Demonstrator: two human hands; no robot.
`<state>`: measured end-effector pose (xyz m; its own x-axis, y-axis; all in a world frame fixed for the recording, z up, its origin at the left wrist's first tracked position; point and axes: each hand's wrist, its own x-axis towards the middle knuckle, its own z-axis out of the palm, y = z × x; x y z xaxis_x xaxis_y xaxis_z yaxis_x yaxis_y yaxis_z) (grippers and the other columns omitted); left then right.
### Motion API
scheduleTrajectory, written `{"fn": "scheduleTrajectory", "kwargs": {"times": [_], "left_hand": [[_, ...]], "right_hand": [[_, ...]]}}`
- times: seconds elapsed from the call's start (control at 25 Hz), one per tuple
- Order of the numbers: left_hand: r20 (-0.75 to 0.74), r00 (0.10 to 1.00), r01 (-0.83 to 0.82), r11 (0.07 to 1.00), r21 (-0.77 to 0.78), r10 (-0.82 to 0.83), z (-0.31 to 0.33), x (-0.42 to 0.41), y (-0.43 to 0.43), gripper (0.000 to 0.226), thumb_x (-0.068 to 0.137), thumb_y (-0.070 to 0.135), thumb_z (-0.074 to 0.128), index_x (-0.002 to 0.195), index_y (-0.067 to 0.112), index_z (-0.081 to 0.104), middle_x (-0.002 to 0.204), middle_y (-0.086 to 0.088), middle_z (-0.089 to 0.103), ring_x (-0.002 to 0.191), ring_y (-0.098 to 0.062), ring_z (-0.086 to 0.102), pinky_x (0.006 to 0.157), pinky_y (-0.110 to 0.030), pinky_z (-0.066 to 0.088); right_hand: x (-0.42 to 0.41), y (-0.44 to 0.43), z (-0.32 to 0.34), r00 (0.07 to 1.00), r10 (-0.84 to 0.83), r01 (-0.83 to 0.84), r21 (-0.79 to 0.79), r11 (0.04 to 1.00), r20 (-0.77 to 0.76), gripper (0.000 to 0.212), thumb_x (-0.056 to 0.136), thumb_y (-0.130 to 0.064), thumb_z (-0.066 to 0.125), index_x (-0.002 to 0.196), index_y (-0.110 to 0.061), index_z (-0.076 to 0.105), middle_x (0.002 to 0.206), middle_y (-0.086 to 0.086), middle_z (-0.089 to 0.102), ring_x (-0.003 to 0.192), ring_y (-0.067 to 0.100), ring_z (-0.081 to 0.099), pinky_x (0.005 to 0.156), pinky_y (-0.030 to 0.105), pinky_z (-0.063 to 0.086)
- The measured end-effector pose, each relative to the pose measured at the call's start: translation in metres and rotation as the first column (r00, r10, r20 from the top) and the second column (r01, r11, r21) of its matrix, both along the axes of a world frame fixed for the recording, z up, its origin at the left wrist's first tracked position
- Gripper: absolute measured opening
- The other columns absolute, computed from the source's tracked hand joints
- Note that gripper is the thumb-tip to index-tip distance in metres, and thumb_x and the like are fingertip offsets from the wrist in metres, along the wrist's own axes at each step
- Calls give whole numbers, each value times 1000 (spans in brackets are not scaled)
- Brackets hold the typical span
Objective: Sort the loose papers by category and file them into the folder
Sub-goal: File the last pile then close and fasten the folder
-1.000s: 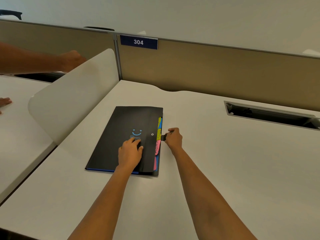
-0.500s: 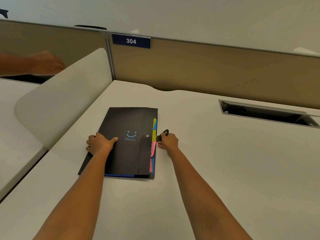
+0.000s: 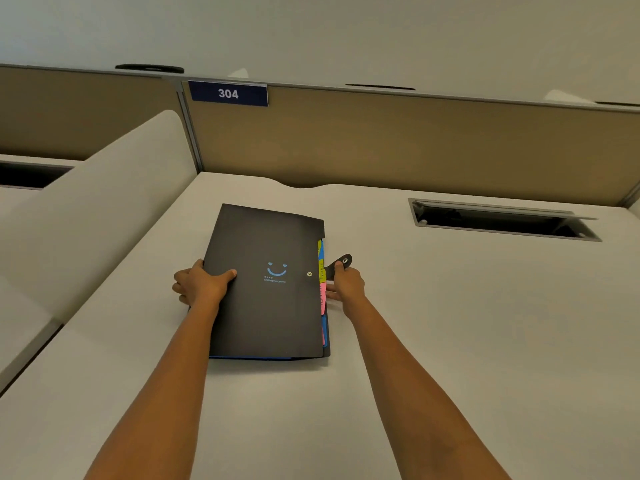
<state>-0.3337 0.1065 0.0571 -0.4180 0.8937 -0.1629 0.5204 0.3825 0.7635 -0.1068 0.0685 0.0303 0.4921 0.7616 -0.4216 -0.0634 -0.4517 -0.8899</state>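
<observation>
Since the earlier frames: my left hand (image 3: 202,284) has left the top of the cover for the folder's left edge, the snap strap now stands free of its stud, and the other person's arm at far left is out of view.
Desk (image 3: 450,341): I see no loose papers on it anywhere, so the sheets to sort are either out of view or not yet brought in.
Folder (image 3: 266,289): black, closed, flat on the desk between my two hands, smiley print up; its spine side sits under my left fingers, its opening side by my right.
Left hand: thumb on top of the cover, fingers curled round the edge and underneath; it clamps the folder's left side.
Right hand (image 3: 346,285): thumb and forefinger pinch the strap, the other fingers lie just beside the coloured tabs.
Coloured tabs (image 3: 322,292): yellow, blue and pink dividers peek out just left of my right fingertips.
Strap (image 3: 341,263): lifted above my right thumb, snap socket showing.
Stud (image 3: 309,274): on the cover, just left of the strap, uncovered.
Step in hand: opening the folder, as I judge it.
How to do it well: I keep the left grip firm so the folder cannot slide, swing the strap clear to the right, then lift the cover by its right edge rather than by the tabs, which could bend.
</observation>
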Motion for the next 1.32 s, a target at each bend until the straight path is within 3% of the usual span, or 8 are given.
{"fn": "scheduleTrajectory", "kwargs": {"times": [0.2, 0.4, 0.8, 1.32], "left_hand": [[52, 997, 57, 998, 37, -59, 14, 68, -17, 61, 78, 35, 72, 128, 7, 52, 133, -18, 35, 122, -37, 36, 103, -49, 39], [77, 990, 116, 992, 40, -119, 14, 151, -47, 59, 79, 36, 70, 127, 7, 53, 131, -17, 35, 121, -37, 37, 103, -50, 39], [140, 967, 217, 976, -17, -213, -7, 325, -116, 57, 81, 36, 68, 127, 7, 53, 132, -17, 36, 122, -35, 37, 103, -49, 40], [15, 960, 278, 957, -81, -278, -37, 437, -164, 65, 86, 37, 61, 140, 9, 38, 138, -17, 34, 129, -34, 34, 107, -45, 32]], "right_hand": [[68, -30, 21, 997, -71, 71, 44, 997, 7, 37, 101, -26, 34, 118, 0, 54, 110, 17, 62, 86, 28, 63, 79, 34, 53], [148, -67, 29, 991, -112, 109, 47, 993, 68, 38, 101, -28, 34, 119, 0, 55, 114, 18, 63, 99, 33, 65, 81, 35, 54], [318, -150, 17, 964, -174, 179, -7, 984, 201, 41, 101, -30, 34, 119, 0, 55, 115, 18, 63, 99, 33, 65, 83, 35, 54], [420, -200, -8, 918, -214, 232, -13, 973, 332, 43, 101, -32, 33, 114, 1, 58, 111, 20, 64, 99, 33, 64, 92, 42, 52]]}}
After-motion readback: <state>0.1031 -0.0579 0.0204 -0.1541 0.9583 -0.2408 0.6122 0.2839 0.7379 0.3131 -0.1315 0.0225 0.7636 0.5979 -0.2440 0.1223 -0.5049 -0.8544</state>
